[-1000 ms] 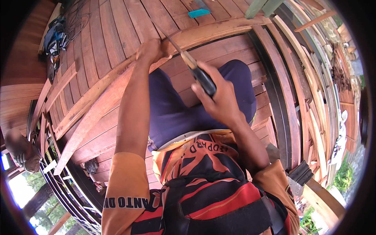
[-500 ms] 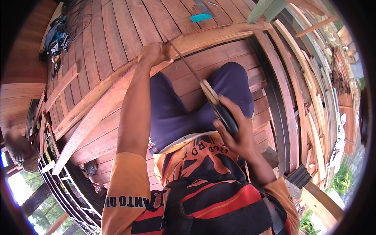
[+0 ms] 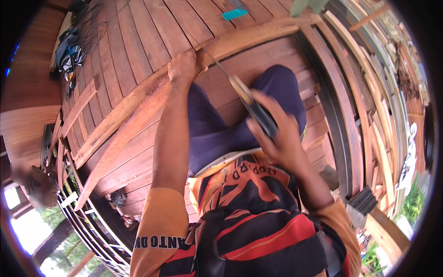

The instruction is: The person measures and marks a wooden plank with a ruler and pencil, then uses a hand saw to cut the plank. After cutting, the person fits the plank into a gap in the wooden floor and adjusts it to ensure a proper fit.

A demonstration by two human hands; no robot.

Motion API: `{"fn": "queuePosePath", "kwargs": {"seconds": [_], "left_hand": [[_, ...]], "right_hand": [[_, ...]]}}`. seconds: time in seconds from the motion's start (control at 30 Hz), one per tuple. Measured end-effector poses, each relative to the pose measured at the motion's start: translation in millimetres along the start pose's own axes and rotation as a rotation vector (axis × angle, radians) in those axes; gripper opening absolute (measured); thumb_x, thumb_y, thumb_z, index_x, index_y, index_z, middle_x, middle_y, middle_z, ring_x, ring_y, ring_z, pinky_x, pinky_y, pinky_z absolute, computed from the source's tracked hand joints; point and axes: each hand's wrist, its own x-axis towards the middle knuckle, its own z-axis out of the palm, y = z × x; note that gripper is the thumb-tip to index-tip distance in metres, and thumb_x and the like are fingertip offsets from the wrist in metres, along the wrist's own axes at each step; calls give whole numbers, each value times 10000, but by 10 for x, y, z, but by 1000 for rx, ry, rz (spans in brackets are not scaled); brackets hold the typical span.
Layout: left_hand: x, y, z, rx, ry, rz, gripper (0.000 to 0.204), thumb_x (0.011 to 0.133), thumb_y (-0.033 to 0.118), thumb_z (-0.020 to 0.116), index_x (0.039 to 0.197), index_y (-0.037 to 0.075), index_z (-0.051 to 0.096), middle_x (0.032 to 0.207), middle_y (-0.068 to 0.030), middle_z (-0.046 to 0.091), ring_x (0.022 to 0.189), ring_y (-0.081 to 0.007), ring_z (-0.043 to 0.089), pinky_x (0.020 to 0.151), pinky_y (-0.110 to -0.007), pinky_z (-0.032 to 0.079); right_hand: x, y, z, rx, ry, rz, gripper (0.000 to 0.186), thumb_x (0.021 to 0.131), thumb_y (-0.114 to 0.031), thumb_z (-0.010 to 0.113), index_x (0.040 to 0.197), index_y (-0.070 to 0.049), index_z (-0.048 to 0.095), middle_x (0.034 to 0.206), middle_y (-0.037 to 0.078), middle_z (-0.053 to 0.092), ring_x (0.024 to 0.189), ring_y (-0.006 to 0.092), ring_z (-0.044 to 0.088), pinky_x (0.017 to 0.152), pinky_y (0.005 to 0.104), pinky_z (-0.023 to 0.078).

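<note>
My left hand [image 3: 184, 67] is closed over the edge of a long wooden plank [image 3: 258, 39] that runs across the deck. My right hand [image 3: 277, 134] grips the dark handle of a handsaw [image 3: 249, 104]; its thin blade slants up and left to the plank beside my left hand. The saw and right hand are blurred by motion. My bent knee in dark blue trousers [image 3: 277, 87] lies just under the saw.
A red-brown plank deck [image 3: 138, 37] stretches ahead. A tangle of cables and tools [image 3: 69, 46] lies at the far left. A small turquoise object [image 3: 234, 14] sits beyond the plank. Loose wooden strips [image 3: 369, 115] are stacked on the right; railing bars [image 3: 83, 221] curve at lower left.
My right hand has pulled the saw back toward my body and down to the right. My left hand has stayed on the plank.
</note>
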Motion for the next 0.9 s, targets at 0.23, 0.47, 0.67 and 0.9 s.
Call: {"fn": "queuePosePath", "kwargs": {"seconds": [0.23, 0.47, 0.67, 0.9], "left_hand": [[93, -91, -230, 4, -20, 6, 596, 766, 460, 865, 1206, 92, 704, 1134, -177, 747, 1083, -354, 717, 932, -478, 569], [107, 88, -70, 8, 30, -1, 596, 760, 467, 867, 1195, 93, 705, 1152, -187, 740, 1102, -378, 708, 938, -477, 569], [24, 29, -118, 37, 16, -48, 583, 769, 470, 858, 1191, 98, 704, 1178, -183, 733, 1104, -361, 710, 943, -477, 570], [153, -82, -66, 14, -55, -9, 584, 768, 438, 862, 1226, 115, 699, 1179, -182, 734, 1115, -366, 703, 941, -481, 570]], "right_hand": [[-67, -45, -21, 52, -23, -37, 509, 952, -140, 717, 1402, -20, 513, 1037, 276, 670, 897, 430, 723, 722, 458, 552], [432, -34, 48, -6, -131, 191, 568, 933, -104, 721, 1450, -27, 496, 1278, 229, 671, 1139, 380, 700, 949, 370, 551], [-143, -13, -15, 42, 19, -40, 544, 938, -136, 718, 1428, -34, 506, 1120, 278, 675, 970, 431, 702, 777, 416, 557], [445, 55, 253, 27, -87, 122, 534, 946, -137, 707, 1429, -24, 511, 1200, 250, 672, 1036, 450, 680, 843, 415, 556]]}}
